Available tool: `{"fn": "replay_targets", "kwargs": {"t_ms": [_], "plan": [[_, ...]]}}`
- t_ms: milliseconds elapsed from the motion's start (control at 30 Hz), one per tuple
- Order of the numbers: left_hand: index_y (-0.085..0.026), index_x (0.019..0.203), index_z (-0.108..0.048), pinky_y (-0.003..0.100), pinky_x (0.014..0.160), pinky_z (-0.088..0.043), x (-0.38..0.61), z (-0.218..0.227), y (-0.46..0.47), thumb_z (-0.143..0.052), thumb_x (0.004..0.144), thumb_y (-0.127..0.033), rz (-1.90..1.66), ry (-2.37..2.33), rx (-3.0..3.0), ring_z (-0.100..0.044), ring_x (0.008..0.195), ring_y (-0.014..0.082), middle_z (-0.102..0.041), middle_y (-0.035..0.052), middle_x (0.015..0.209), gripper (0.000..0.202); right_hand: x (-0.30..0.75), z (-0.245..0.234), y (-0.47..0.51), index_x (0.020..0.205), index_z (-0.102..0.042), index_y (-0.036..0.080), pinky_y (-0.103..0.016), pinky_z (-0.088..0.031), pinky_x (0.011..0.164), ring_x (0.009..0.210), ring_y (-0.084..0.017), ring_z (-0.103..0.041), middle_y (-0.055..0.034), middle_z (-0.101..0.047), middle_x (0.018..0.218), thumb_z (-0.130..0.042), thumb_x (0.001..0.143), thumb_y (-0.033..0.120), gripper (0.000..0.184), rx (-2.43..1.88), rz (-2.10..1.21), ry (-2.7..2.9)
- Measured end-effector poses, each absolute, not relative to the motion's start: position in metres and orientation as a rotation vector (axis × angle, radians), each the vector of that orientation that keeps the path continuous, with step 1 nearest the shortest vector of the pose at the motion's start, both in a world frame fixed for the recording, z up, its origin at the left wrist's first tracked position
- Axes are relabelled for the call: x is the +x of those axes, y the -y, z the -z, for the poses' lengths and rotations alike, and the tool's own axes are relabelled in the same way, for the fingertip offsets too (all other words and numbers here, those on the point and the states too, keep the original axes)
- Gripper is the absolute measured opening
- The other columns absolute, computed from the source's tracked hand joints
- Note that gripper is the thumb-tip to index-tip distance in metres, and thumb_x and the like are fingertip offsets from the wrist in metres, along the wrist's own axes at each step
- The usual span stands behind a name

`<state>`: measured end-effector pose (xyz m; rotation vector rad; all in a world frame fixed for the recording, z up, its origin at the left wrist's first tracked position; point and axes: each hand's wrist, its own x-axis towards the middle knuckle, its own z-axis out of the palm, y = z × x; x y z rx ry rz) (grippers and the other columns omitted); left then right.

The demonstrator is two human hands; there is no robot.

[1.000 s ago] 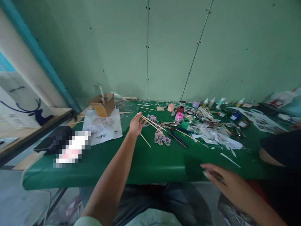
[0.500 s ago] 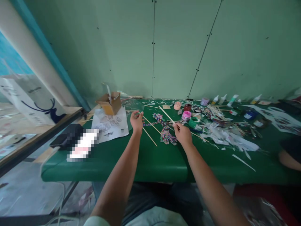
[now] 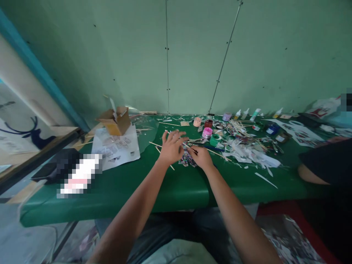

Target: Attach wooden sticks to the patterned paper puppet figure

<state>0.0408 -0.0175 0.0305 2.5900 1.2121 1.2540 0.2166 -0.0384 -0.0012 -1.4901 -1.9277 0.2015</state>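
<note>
My left hand [image 3: 172, 148] is over the middle of the table with its fingers spread, close to my right hand. My right hand [image 3: 202, 157] is closed, pinching a thin wooden stick [image 3: 187, 146] that points up and left toward my left fingers. Under both hands lies a multicoloured patterned cut-out [image 3: 187, 160], partly hidden by them. More thin sticks [image 3: 154, 145] lie beside and beneath my left hand. Just beyond my right hand are an open green paint jar [image 3: 215, 139] and a pink paint jar [image 3: 207, 132].
A small cardboard box [image 3: 117, 121] stands on printed paper [image 3: 123, 154] at the left. White paper scraps [image 3: 251, 154], sticks and several glue bottles [image 3: 255, 114] are at the right. Another person's arm [image 3: 313, 174] rests at the right edge. A green wall [image 3: 132, 55] rises behind the table.
My hands have come closer together over the cut-out. My left fingers have spread, and the stick in my right hand has lowered. The view has turned slightly right.
</note>
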Motion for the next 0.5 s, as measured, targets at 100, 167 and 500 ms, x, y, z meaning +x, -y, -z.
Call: {"fn": "replay_targets", "kwargs": {"t_ms": [100, 167, 500], "plan": [[-0.025, 0.106, -0.065, 0.041, 0.097, -0.038, 0.052, -0.021, 0.023, -0.05, 0.086, -0.02, -1.047, -1.05, 2.625, -0.06, 0.099, 0.0251, -0.067, 0.0083, 0.096, 0.025, 0.226, -0.001, 0.041, 0.073, -0.063, 0.021, -0.025, -0.04, 0.065, 0.071, -0.019, -0.061, -0.0058, -0.068, 0.074, -0.04, 0.092, 0.045, 0.038, -1.364, -0.192, 1.775], [-0.024, 0.102, -0.064, 0.033, 0.082, -0.045, 0.05, -0.016, 0.025, -0.044, 0.092, -0.024, -1.025, -1.167, 2.566, -0.063, 0.087, 0.0221, -0.067, 0.0072, 0.09, 0.022, 0.237, 0.0, 0.042, 0.079, -0.064, 0.019, -0.027, -0.042, 0.07, 0.075, -0.019, -0.061, -0.0067, -0.068, 0.078, -0.037, 0.093, 0.043, 0.039, -1.356, -0.096, 1.591], [-0.022, 0.094, -0.058, 0.022, 0.066, -0.046, 0.022, -0.009, 0.048, -0.052, 0.09, -0.024, -1.261, -1.435, 2.361, -0.061, 0.078, 0.013, -0.063, 0.0013, 0.093, 0.007, 0.289, 0.028, 0.064, 0.09, -0.072, 0.018, -0.037, -0.04, 0.081, 0.085, -0.024, -0.055, -0.0108, -0.064, 0.087, -0.049, 0.087, 0.033, 0.028, -1.809, 0.275, 1.475]]}}
